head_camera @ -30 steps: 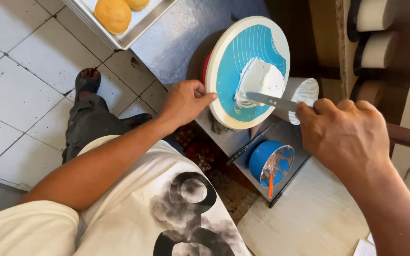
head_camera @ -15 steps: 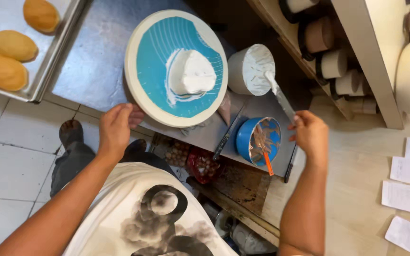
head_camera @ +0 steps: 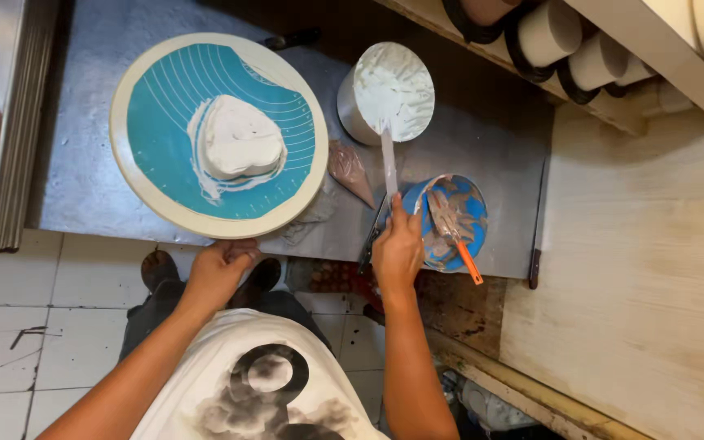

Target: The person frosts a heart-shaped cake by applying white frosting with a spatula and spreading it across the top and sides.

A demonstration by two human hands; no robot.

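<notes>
Spatula [head_camera: 387, 159] dips into cream tin [head_camera: 390, 91]

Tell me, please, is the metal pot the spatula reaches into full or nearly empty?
Full: white cream fills the metal pot up to its rim, and the spatula held by the right hand dips into it.

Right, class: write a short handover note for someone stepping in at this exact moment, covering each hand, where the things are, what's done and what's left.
Left hand: gripping the near rim of the turntable, which sits on the metal counter.
Right hand: holding the palette knife, its tip in the metal pot of white cream.
Heart-shaped cake: centred on the turntable's blue mat, already covered in white cream, with smears around its base.
Blue bowl beside the right hand holds an orange-handled scraper. A piping bag lies between turntable and pot.
Left, probably: smoothing the coat and cleaning the smears.
</notes>
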